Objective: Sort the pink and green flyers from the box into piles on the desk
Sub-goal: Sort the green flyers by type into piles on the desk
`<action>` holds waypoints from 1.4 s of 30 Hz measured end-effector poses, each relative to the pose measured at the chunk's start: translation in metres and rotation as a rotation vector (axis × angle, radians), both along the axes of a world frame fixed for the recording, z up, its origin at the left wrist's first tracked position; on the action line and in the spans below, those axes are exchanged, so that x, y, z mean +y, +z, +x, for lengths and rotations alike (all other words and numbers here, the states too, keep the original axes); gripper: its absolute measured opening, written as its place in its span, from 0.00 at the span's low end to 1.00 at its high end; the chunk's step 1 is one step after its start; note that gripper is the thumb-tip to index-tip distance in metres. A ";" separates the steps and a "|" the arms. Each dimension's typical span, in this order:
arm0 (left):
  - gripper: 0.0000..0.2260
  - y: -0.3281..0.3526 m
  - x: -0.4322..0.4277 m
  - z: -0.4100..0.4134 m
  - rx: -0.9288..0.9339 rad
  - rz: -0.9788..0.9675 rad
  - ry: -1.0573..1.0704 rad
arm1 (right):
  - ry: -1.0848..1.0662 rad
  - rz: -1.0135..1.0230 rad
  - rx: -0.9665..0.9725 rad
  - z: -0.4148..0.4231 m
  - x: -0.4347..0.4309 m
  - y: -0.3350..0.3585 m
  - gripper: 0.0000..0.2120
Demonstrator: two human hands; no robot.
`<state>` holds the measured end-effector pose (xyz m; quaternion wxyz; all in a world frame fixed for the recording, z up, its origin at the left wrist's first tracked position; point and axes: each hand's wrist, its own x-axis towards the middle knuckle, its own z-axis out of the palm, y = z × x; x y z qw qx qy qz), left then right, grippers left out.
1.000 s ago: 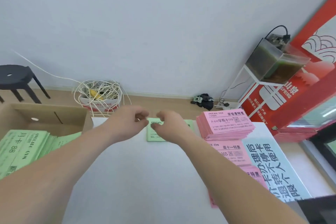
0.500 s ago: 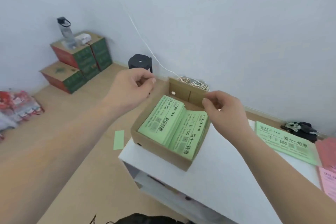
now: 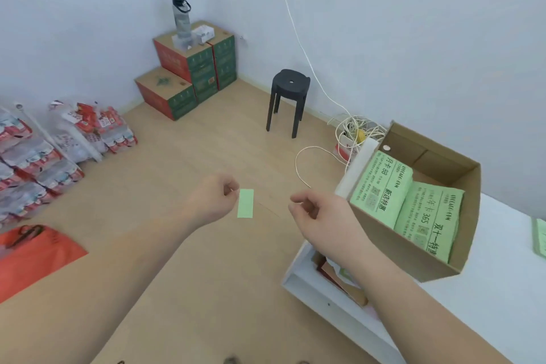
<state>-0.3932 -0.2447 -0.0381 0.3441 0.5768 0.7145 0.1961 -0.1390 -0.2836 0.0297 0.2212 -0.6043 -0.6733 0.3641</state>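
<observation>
Left hand (image 3: 211,201) and right hand (image 3: 319,216) hung past the desk (image 3: 502,304), fingers curled to narrow pinches on what I couldn't tell, likely between picks, green flyers (image 3: 384,186) waiting in the box (image 3: 443,162) at three o'clock

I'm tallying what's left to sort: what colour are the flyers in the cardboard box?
The flyers are light green with dark print; head view shows it.
</observation>
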 end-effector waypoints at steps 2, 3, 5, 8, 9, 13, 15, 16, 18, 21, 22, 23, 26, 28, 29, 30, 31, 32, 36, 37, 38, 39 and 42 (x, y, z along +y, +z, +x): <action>0.05 -0.016 0.008 -0.022 0.041 -0.055 0.015 | 0.021 -0.060 -0.012 -0.017 0.013 -0.013 0.04; 0.06 -0.024 0.014 -0.031 0.057 -0.072 0.029 | 0.024 -0.091 -0.012 -0.024 0.021 -0.020 0.04; 0.07 -0.043 0.029 -0.050 0.098 -0.090 0.048 | 0.037 -0.125 -0.025 -0.038 0.039 -0.038 0.04; 0.09 -0.081 0.051 -0.083 0.171 -0.127 0.073 | 0.040 -0.138 -0.062 -0.058 0.067 -0.069 0.03; 0.10 -0.094 0.059 -0.094 0.199 -0.147 0.062 | 0.028 -0.145 -0.069 -0.065 0.076 -0.081 0.03; 0.12 -0.153 0.109 -0.140 0.352 -0.237 -0.042 | -0.027 -0.236 -0.061 -0.110 0.127 -0.132 0.04; 0.12 -0.185 0.153 -0.158 0.451 -0.268 -0.158 | -0.039 -0.265 -0.072 -0.142 0.164 -0.165 0.05; 0.11 -0.204 0.176 -0.165 0.488 -0.279 -0.230 | -0.041 -0.272 -0.084 -0.159 0.185 -0.184 0.05; 0.12 -0.245 0.222 -0.175 0.501 -0.305 -0.367 | -0.078 -0.281 -0.103 -0.188 0.223 -0.227 0.05; 0.14 -0.316 0.280 -0.184 0.513 -0.321 -0.565 | -0.194 -0.309 -0.100 -0.214 0.270 -0.303 0.05; 0.15 -0.341 0.294 -0.186 0.530 -0.318 -0.643 | -0.243 -0.323 -0.087 -0.219 0.281 -0.332 0.05; 0.14 -0.369 0.308 -0.188 0.561 -0.308 -0.709 | -0.282 -0.338 -0.070 -0.224 0.290 -0.362 0.06; 0.14 -0.462 0.345 -0.193 0.620 -0.270 -0.881 | -0.325 -0.387 -0.041 -0.234 0.313 -0.465 0.05; 0.15 -0.531 0.373 -0.192 0.663 -0.225 -0.964 | -0.360 -0.409 -0.014 -0.236 0.325 -0.538 0.06; 0.15 -0.566 0.387 -0.192 0.679 -0.205 -1.000 | -0.385 -0.420 -0.002 -0.236 0.329 -0.574 0.07; 0.16 -0.600 0.399 -0.192 0.690 -0.195 -1.036 | -0.407 -0.431 0.001 -0.236 0.331 -0.608 0.08; 0.17 -0.635 0.410 -0.190 0.704 -0.182 -1.085 | -0.435 -0.442 0.006 -0.234 0.332 -0.640 0.08; 0.17 -0.669 0.420 -0.189 0.727 -0.158 -1.141 | -0.460 -0.449 0.006 -0.233 0.332 -0.669 0.08; 0.19 -0.779 0.446 -0.177 0.831 -0.040 -1.367 | -0.567 -0.455 0.000 -0.227 0.336 -0.757 0.07; 0.20 -0.798 0.448 -0.174 0.840 -0.023 -1.419 | -0.580 -0.461 -0.005 -0.227 0.337 -0.771 0.07; 0.22 -0.816 0.449 -0.171 0.852 -0.008 -1.476 | -0.590 -0.459 -0.011 -0.229 0.339 -0.782 0.07; 0.24 -0.831 0.448 -0.168 0.870 0.002 -1.534 | -0.595 -0.456 -0.022 -0.231 0.341 -0.791 0.07; 0.34 -0.867 0.446 -0.159 0.935 0.024 -1.619 | -0.624 -0.438 -0.029 -0.238 0.347 -0.810 0.06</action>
